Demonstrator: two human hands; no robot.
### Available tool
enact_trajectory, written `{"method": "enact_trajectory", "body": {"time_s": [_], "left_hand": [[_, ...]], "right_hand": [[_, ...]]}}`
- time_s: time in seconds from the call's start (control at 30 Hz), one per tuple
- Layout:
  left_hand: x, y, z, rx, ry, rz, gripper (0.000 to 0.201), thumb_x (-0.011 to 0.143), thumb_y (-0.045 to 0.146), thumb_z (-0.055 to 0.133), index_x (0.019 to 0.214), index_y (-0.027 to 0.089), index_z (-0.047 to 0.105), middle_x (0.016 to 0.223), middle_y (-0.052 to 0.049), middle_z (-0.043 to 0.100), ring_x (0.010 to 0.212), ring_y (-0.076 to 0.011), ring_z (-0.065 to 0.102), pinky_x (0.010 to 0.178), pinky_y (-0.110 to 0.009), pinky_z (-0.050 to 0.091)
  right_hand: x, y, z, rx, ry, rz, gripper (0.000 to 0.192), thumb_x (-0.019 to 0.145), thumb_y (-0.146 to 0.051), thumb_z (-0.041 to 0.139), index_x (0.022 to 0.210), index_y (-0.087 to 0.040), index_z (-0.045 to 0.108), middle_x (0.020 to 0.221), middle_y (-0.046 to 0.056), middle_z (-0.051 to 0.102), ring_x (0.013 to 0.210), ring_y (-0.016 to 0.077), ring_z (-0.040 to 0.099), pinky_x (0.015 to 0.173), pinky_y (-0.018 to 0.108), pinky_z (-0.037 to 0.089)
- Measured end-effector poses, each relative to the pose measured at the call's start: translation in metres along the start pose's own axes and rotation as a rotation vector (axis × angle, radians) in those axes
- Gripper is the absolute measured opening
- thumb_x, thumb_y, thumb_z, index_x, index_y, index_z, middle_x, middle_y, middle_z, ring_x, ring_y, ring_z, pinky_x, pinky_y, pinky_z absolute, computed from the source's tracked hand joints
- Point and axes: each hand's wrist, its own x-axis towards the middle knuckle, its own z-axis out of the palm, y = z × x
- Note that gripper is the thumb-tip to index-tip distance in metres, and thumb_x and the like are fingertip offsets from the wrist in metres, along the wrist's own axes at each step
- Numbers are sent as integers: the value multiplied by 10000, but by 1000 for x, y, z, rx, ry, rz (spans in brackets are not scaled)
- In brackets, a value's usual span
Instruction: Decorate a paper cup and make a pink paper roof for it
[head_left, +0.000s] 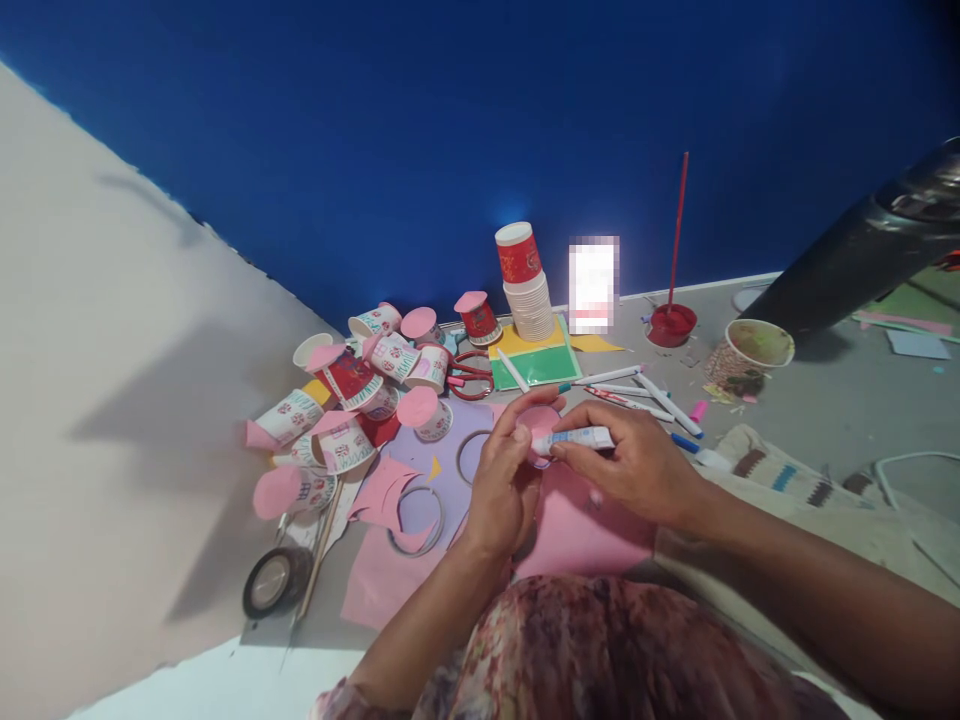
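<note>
My left hand [504, 475] is closed around a pink paper piece [535, 422], holding it up above the table. In my right hand [637, 455] is a small white tube with blue print [579, 439], which looks like glue. Its tip touches or nearly touches the pink paper. Beneath both hands lies a pink paper sheet [589, 520], partly hidden by my wrists. Left of my left hand are a purple sheet [420, 450], grey rings [416, 520] and pink paper scraps [384, 492].
Several decorated paper cups with pink paper tops [349, 440] crowd the left. Behind stand a cup stack [529, 295], red scissors [472, 375] and a red holder with a stick [670, 325]. Markers [630, 390], a patterned cup [750, 355] and cloth [795, 480] lie right; tape [270, 582] front left.
</note>
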Motion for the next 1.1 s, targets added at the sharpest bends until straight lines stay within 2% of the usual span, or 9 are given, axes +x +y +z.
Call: {"method": "enact_trajectory", "body": {"time_s": [0.13, 0.23, 0.33, 0.47, 0.63, 0.77, 0.9, 1.0, 1.1], "left_hand": [[-1, -6, 8, 45, 82, 15, 334, 965, 457, 650, 1123, 191, 773, 1261, -94, 751, 1240, -286, 677, 997, -318, 535], [1, -11, 9, -36, 123, -15, 346, 1007, 461, 576, 1067, 181, 771, 1237, -87, 754, 1254, -279, 682, 1043, -339, 533], [4, -14, 6, -121, 125, -102, 386, 1003, 495, 564, 1037, 166, 762, 1178, -103, 768, 1211, -297, 705, 1040, -393, 553], [8, -15, 1, -233, 128, -238, 411, 955, 541, 618, 974, 148, 739, 1022, -128, 779, 1156, -323, 726, 1031, -437, 565], [11, -13, -3, -306, 106, -312, 370, 889, 522, 713, 963, 160, 712, 982, -111, 776, 1139, -341, 730, 1011, -453, 580], [10, -12, -2, -305, 81, -282, 389, 958, 513, 634, 1018, 141, 732, 944, -105, 779, 1129, -329, 734, 1012, -440, 578], [9, -13, 1, -295, 66, -273, 393, 1000, 487, 589, 1034, 128, 745, 967, -119, 787, 1148, -314, 733, 1026, -418, 569], [8, -13, 2, -294, 57, -307, 340, 977, 450, 636, 1018, 130, 742, 1024, -138, 793, 1170, -322, 728, 1042, -424, 560], [8, -14, 0, -293, 40, -308, 305, 934, 421, 700, 1016, 130, 743, 1043, -145, 798, 1162, -335, 732, 1049, -441, 555]], "right_hand": [[-6, 3, 8, -63, 8, -111, 174, 928, -264, 677, 1073, -235, 769, 1019, 46, 844, 891, 233, 791, 786, 323, 558], [-12, 6, 14, -176, -33, -148, 190, 928, -273, 695, 1100, -235, 766, 1002, 56, 848, 883, 265, 801, 774, 350, 543], [-13, 6, 16, -237, -89, -136, 158, 922, -289, 710, 1061, -241, 769, 970, 47, 847, 870, 276, 798, 757, 352, 528], [-12, 3, 13, -171, -148, -98, 118, 916, -290, 707, 1014, -253, 763, 999, 24, 843, 874, 244, 783, 770, 333, 522], [-11, 0, 9, -62, -72, -42, 147, 952, -343, 666, 1037, -253, 747, 1007, 28, 841, 855, 230, 784, 732, 315, 538], [-9, 2, 9, -12, 6, -49, 181, 983, -334, 632, 1100, -258, 746, 1110, 39, 838, 983, 245, 795, 809, 334, 582], [-10, 8, 13, -147, 17, -148, 224, 985, -312, 641, 1170, -262, 757, 1167, 41, 834, 1041, 258, 798, 847, 345, 588], [-12, 10, 16, -305, 21, -192, 222, 972, -327, 667, 1152, -255, 775, 1125, 56, 845, 962, 280, 814, 794, 357, 584], [-13, 10, 18, -364, 28, -207, 220, 961, -332, 682, 1134, -245, 784, 1088, 65, 851, 906, 292, 819, 750, 360, 578]]}}
